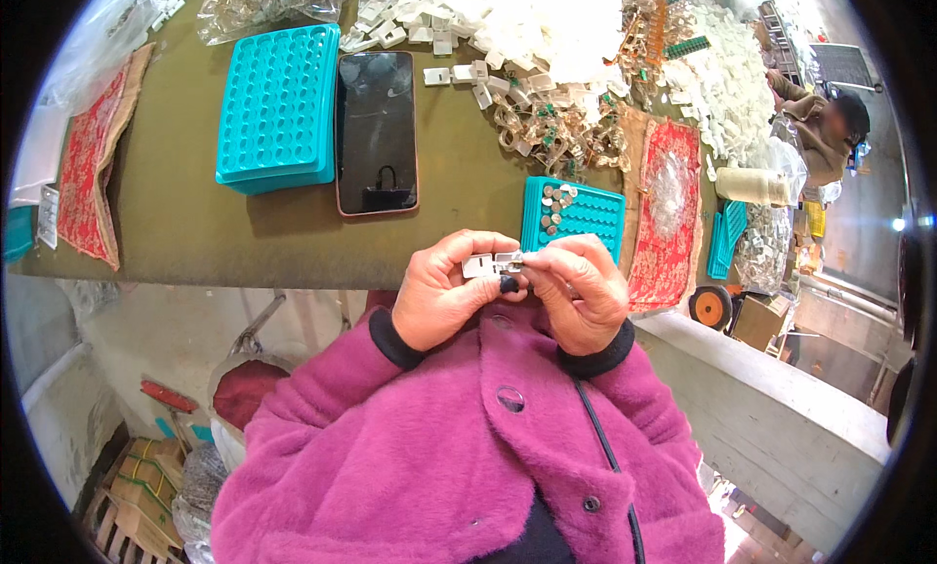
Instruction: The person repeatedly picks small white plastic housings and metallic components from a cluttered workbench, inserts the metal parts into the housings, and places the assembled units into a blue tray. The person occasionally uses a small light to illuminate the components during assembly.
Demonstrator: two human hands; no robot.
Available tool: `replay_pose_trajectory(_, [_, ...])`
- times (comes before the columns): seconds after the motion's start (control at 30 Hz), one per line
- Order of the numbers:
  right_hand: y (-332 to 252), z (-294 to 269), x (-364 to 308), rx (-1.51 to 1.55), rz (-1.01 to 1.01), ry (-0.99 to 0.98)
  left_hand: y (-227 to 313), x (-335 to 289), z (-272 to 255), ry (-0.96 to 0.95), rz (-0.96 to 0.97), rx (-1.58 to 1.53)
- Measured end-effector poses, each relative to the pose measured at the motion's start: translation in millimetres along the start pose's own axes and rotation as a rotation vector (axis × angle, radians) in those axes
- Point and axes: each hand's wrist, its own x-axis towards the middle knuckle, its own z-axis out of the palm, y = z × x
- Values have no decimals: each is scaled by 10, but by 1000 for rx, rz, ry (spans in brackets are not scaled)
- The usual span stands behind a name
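Close to my chest, my left hand (436, 289) closes its thumb and fingers around a small white plastic casing (477, 266). My right hand (586, 289) pinches at the casing's right end, where a small part shows between the fingertips, too small to name. A dark tip (509, 284) sits just below the casing. Right behind my hands lies a teal tray (597, 219) with rows of hollows. Several small round metal discs (552, 204) rest on its left side.
A stack of teal trays (276, 105) stands beside a black-screened phone (379, 115). White casings (429, 13), clear plastic parts (561, 130) and white pieces (717, 96) are heaped behind. Red patterned cloths (670, 213) lie at both sides. Another person (820, 125) is at the far right.
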Motion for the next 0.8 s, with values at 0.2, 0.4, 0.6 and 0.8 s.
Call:
replay_pose_trajectory(0.2, [-8,42,81,-134,-79,-58,28,-25,-23,21,181,458])
replay_pose_trajectory(0.4, [12,23,124,-98,-51,-90,29,21,-87,-3,195,360])
replay_pose_trajectory(0.6, [29,4,138,12,29,-128,15,38,-131,-9,226,275])
replay_pose_trajectory(0.8, [57,-56,148,13,-32,-184,95,34,-168,-55,75,53])
